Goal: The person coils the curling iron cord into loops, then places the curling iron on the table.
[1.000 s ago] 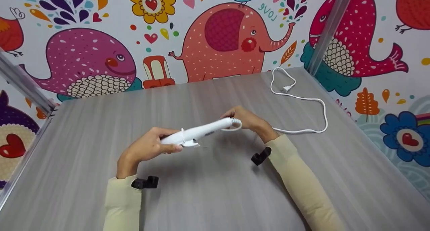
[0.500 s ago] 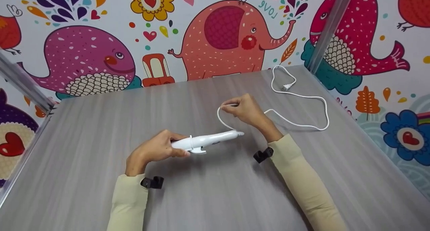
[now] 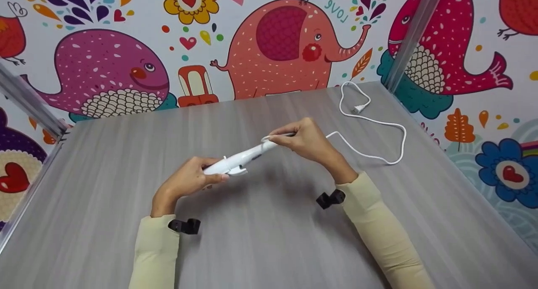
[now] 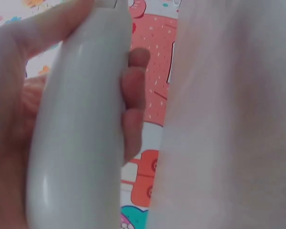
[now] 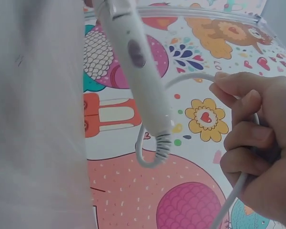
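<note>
A white curling iron (image 3: 246,156) is held tilted over the table, its cord end up and to the right. My left hand (image 3: 189,179) grips its thicker end, thumb on one side and fingers round the other, as the left wrist view of the iron's smooth body (image 4: 81,124) shows. A small clamp lever (image 3: 238,170) juts out beside the thumb. With thumb and forefinger my right hand (image 3: 309,140) pinches the white cord (image 5: 193,76), which loops back from the iron's ribbed cord sleeve (image 5: 163,147). Further along, the cord passes through the curled fingers of that hand.
On the grey table (image 3: 260,238) the rest of the cord winds right to its plug (image 3: 358,109) near the back. Walls printed with cartoon animals (image 3: 281,49) stand behind and at the sides, with metal posts (image 3: 414,41) at the corners.
The right hand first moved up, drawing the cord out from the iron's end. Since then the iron's cord end has risen towards that hand, and the cord loop has become tighter.
</note>
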{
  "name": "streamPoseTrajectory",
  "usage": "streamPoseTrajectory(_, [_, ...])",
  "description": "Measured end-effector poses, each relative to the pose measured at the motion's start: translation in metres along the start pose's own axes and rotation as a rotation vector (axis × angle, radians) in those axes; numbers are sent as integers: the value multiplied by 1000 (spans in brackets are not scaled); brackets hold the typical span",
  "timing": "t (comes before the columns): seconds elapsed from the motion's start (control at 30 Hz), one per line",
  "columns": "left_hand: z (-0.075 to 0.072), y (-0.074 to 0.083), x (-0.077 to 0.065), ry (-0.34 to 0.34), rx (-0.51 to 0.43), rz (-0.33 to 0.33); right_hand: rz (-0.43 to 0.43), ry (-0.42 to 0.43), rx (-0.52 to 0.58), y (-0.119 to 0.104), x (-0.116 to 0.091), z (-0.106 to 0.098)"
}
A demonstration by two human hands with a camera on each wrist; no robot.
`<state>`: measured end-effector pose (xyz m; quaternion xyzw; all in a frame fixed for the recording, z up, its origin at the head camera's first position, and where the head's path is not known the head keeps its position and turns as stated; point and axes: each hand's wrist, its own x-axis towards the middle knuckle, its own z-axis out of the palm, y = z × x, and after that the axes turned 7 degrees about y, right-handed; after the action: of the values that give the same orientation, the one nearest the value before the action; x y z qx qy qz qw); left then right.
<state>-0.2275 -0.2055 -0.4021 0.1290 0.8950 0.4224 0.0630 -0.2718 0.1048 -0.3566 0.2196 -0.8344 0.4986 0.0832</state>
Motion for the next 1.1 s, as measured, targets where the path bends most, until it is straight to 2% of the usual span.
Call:
streamPoseTrajectory(0.13, [-7,-8,-2,44,-10,-44,-18,-5,15,-2,-1,1])
streamPoseTrajectory(0.23, [-10,-11,-4,77,-26,-50,-9,-36,36,-2,-3,1])
streamPoseTrajectory(0.4, [-13,-10,-4,127,-56,-35,29,-163,79,2,-1,-4])
streamPoseTrajectory(0.53, [-17,-8,-5,149,-123,6,51,-251,174,11,2,-14])
streamPoseTrajectory(0.67, [-19,-6,-6,147,-175,70,64,-307,243,18,4,-18])
streamPoseTrajectory(0.83, [-19,-5,-8,129,-214,114,66,-381,262,26,6,-14])
streamPoseTrajectory(1.1, [-17,-2,-10,60,-192,133,103,-417,163,39,9,-9])
